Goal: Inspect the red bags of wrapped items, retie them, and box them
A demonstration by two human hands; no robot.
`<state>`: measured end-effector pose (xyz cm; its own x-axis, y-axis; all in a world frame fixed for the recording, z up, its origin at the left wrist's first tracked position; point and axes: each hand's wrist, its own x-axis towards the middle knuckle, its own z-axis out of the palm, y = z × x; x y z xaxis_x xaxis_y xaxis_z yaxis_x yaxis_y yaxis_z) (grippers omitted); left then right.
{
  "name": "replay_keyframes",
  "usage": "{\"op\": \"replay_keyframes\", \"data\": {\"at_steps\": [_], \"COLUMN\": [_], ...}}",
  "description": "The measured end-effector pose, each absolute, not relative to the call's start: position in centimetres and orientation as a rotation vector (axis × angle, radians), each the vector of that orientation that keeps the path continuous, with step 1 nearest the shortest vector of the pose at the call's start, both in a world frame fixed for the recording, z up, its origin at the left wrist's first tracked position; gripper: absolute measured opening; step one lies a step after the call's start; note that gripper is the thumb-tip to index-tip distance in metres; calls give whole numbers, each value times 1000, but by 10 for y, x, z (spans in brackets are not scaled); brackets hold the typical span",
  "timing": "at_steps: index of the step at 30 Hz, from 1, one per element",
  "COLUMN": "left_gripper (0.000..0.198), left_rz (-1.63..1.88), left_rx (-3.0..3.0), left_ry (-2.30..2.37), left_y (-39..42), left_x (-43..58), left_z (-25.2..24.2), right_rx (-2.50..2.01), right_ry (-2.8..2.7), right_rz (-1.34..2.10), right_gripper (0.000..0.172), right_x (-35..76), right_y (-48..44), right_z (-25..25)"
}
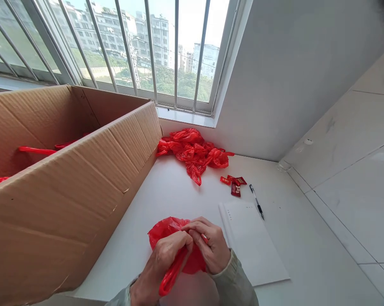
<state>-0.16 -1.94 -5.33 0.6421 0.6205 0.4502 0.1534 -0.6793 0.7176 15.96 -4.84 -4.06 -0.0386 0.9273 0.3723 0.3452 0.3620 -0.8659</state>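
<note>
A brown corrugated-cardboard box (83,182) is set at the far left, strips of red plastic (37,150) seen inside; its lower edge is bordered by the smooth white tabletop (125,238). Near the front edge, a thin red plastic bag (166,228) is held in both hands. A folded strip of it is gripped in the curled left hand (166,255); its upper part is pinched by the nearly closed fingers of the right hand (213,244). Farther back, a crumpled heap of red plastic bags (195,148) is laid near the wall. Gold characters are printed on small red and maroon packets (235,189), too small to be read, as are the marks on the flat white notepad (254,246). A black-and-clear pen (257,203) is placed beside it; farther right, tabletop stretches to the tiled wall (345,178).
</note>
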Motion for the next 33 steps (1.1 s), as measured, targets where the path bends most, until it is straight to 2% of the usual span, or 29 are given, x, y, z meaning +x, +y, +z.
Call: {"op": "replay_keyframes", "data": {"at_steps": [10, 17, 22, 25, 29, 33], "left_gripper": [18, 13, 13, 25, 31, 30], "left_rz": [1322, 1384, 1236, 1063, 1055, 1037], "left_rx": [2522, 2420, 2417, 2405, 2356, 2274], "left_ry": [729, 835, 756, 705, 754, 809], "left_y": [-20, -16, -9, -6, -7, -9], "left_x": [-3, -10, -19, -28, -37, -41], "left_z": [-53, -59, -46, -38, -35, -48], "right_rx": [-1279, -1221, -1205, -1213, -1141, -1186], "right_ry": [-1350, -1328, -1532, -1687, -1889, -1934], "right_rz": [915, 1035, 823, 490, 54, 6], "right_gripper": [26, 17, 9, 17, 20, 20], "right_x": [138, 145, 151, 152, 154, 160], "right_y": [-53, -50, -45, -47, -48, -47], "right_z": [-64, -62, -54, -52, -61, -74]}}
